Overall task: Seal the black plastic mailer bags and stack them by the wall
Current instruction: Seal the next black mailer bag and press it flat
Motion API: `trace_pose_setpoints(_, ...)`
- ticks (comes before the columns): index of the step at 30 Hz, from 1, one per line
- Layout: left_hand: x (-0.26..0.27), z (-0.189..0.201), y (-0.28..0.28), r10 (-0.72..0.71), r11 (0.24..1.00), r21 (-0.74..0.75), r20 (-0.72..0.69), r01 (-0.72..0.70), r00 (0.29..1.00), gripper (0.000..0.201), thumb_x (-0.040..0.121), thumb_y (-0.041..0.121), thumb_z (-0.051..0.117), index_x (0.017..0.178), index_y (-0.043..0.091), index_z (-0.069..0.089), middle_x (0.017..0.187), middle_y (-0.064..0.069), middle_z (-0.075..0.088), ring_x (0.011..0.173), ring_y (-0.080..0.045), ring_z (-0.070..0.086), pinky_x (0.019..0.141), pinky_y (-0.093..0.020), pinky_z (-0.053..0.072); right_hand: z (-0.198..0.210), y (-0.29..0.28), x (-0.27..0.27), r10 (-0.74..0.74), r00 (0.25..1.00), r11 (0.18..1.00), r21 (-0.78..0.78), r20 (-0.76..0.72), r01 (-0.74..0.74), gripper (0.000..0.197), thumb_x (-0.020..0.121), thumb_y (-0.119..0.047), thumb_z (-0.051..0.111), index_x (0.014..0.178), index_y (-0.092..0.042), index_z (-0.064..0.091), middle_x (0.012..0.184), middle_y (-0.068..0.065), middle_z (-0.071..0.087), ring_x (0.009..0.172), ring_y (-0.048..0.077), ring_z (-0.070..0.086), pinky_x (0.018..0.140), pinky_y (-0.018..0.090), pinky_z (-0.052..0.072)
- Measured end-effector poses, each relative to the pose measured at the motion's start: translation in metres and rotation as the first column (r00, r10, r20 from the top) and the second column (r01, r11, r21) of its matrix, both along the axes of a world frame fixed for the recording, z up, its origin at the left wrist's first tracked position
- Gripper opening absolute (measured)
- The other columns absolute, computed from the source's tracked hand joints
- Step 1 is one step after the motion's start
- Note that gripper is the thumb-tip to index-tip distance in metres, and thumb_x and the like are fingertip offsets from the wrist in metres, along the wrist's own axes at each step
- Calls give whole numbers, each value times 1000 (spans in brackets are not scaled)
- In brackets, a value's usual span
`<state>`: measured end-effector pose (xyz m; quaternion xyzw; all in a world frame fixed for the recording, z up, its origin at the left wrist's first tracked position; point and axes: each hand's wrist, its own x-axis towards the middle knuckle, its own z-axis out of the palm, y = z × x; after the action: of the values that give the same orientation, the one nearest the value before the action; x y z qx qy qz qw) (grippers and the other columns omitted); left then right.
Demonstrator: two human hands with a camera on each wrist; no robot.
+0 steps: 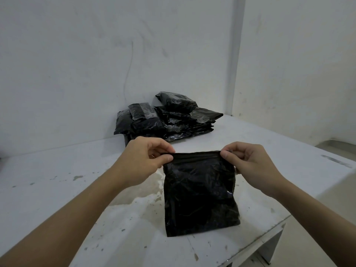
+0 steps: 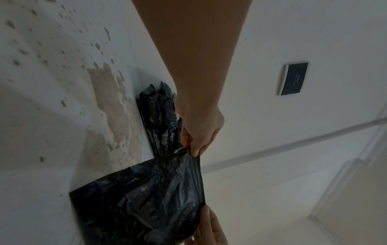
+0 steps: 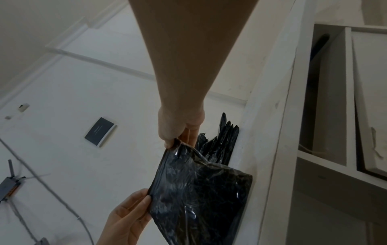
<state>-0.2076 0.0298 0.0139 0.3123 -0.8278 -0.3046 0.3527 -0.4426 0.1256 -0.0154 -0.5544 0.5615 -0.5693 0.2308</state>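
1. Left hand (image 1: 146, 158) pinches the top left corner of a black mailer bag (image 1: 200, 195); right hand (image 1: 248, 162) pinches the top right corner.
2. Bag stands upright, bottom edge on the white worktop (image 1: 57, 189), top edge folded over between the hands.
3. Beyond the bag, a stack of black mailers (image 1: 167, 118) lies against the wall (image 1: 96, 74).
4. Paint on the worktop is chipped beside the bag.

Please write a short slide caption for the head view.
Both hands pinch the mailer bag top; stack by wall.
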Motion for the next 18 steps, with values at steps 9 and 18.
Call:
trace_pose_setpoints(9,-3,5,3,66,985,162,4,-66,998,12,89,9,64,87,17,73,81,-2,72,70,-16,64,53,-19,50,6,1,3,-44,998,991,126,-52,50,22,96,-15,53,80,-9,67,66,4,67,62,15,58,57,25,48)
trace_pose_setpoints(18,-24,4,2,253,785,610,-153,-110,955,9,91,-1,58,92,-9,64,116,-14,58,84,-15,63,63,-29,60,17,-10,8,-207,973,942,249,-106,227,17,91,-21,62,79,-13,70,69,-3,60,57,5,49,50,17,42)
